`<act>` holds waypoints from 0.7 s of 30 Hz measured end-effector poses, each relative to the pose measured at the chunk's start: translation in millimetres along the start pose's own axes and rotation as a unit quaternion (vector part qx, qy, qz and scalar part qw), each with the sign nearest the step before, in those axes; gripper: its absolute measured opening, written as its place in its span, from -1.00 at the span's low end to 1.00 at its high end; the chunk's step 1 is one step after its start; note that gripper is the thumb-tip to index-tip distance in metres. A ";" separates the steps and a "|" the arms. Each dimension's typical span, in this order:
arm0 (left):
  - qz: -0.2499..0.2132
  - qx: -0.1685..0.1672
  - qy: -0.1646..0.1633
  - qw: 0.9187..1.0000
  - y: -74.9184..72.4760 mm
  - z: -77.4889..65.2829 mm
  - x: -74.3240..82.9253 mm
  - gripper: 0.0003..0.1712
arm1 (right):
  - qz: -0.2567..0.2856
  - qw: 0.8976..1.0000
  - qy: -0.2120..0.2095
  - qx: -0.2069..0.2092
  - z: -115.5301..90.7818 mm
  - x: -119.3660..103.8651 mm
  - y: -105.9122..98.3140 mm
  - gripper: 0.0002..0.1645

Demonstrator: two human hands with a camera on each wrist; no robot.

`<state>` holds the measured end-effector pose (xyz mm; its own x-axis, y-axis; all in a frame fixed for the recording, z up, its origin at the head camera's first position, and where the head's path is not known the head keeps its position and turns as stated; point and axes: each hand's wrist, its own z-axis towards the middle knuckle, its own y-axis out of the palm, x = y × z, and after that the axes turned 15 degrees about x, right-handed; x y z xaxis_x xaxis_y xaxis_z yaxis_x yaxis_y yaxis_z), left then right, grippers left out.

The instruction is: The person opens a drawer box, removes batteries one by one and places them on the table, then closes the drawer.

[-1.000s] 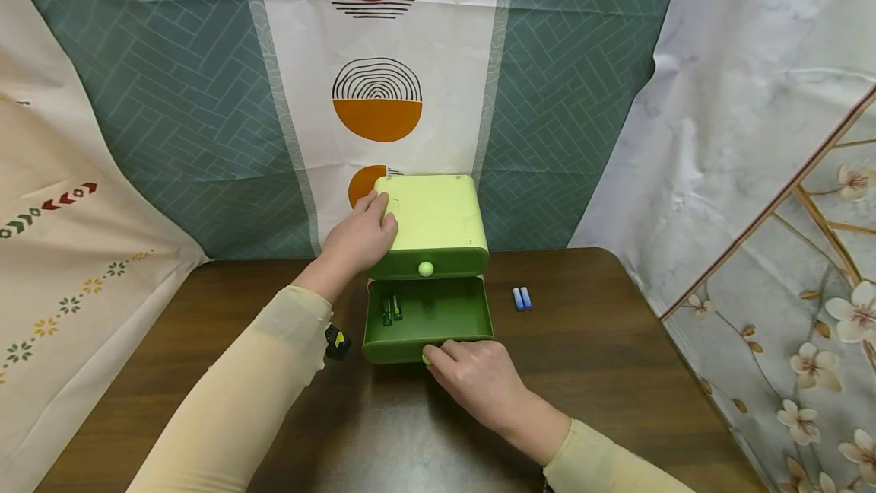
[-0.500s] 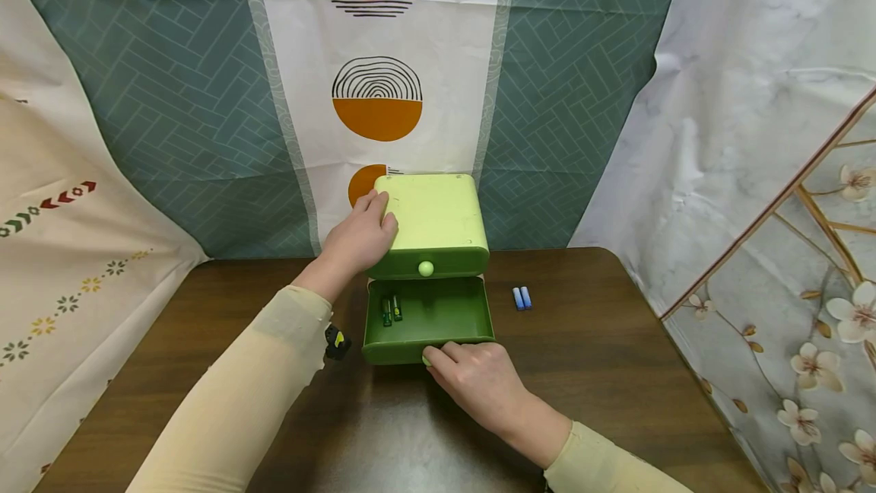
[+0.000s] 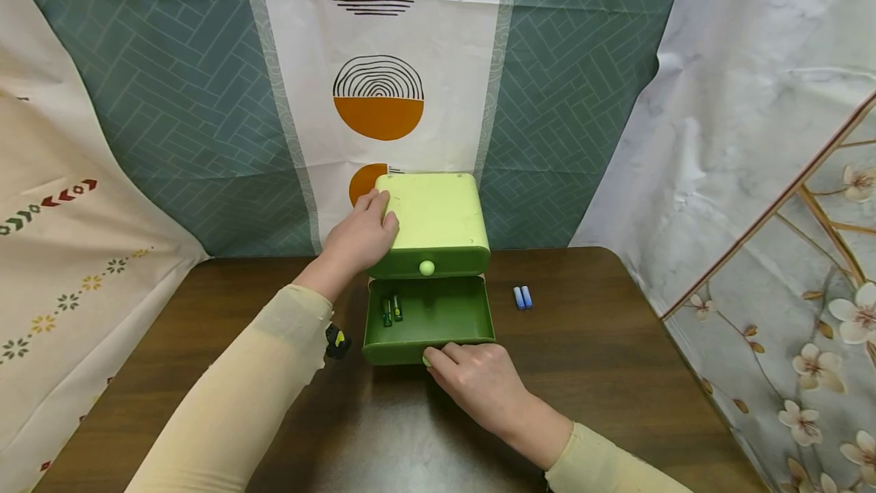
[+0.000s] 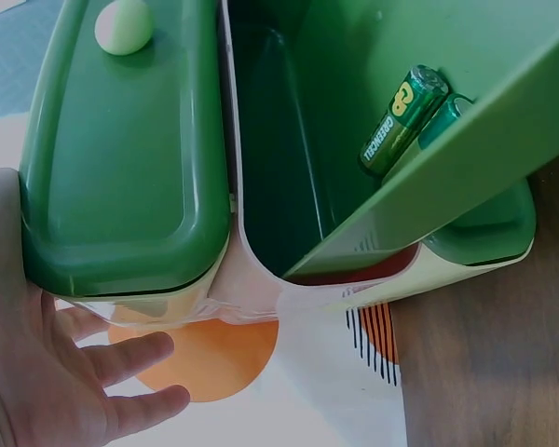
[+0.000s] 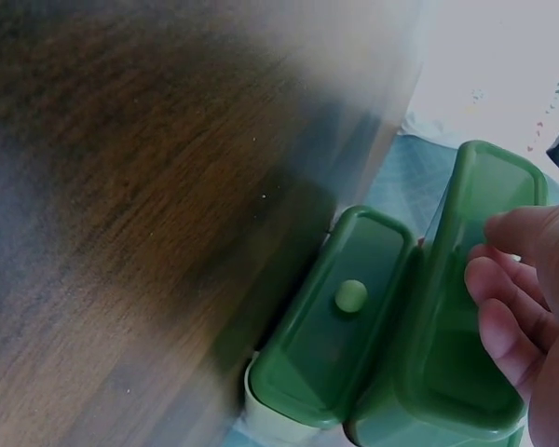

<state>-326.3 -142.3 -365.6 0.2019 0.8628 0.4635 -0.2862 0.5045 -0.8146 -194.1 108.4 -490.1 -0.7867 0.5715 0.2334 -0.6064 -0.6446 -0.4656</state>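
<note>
A small drawer cabinet (image 3: 434, 211) with a pale green shell and dark green drawers stands on the table. Its middle drawer (image 3: 438, 310) is pulled out. Two green batteries (image 3: 392, 310) lie side by side at the left inside it; one battery (image 4: 405, 119) shows a GP label in the left wrist view. My left hand (image 3: 360, 233) rests on the cabinet's top left edge, fingers extended along its side. With thumb and fingers, my right hand (image 3: 479, 379) pinches the pulled-out drawer's knob (image 3: 427, 361), which is mostly covered by the fingers.
Two blue and white batteries (image 3: 522, 297) lie on the brown table (image 3: 602, 371) to the right of the cabinet. The top drawer's knob (image 3: 427, 268) and the lower drawer's knob (image 5: 351, 295) are on closed drawers. Patterned cloths (image 3: 575, 97) hang behind and at both sides.
</note>
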 end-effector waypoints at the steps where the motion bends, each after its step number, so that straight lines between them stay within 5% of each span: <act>1: -0.001 0.000 0.000 1.000 0.0 0.0 0.0 -0.20 | 0.000 1.000 0.000 0.000 -0.1 0.0 -0.1 -0.68; 21: -0.003 0.000 -0.003 1.000 -0.2 -1.3 0.6 -0.20 | 0.004 1.000 0.001 -0.003 1.2 -0.7 -2.6 -0.68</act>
<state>-324.9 -141.9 -365.6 0.1986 0.8596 0.4707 -0.2858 0.5103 -0.8112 -192.1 109.1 -488.0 -0.7912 0.5674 0.2281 -0.5994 -0.6456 -0.4731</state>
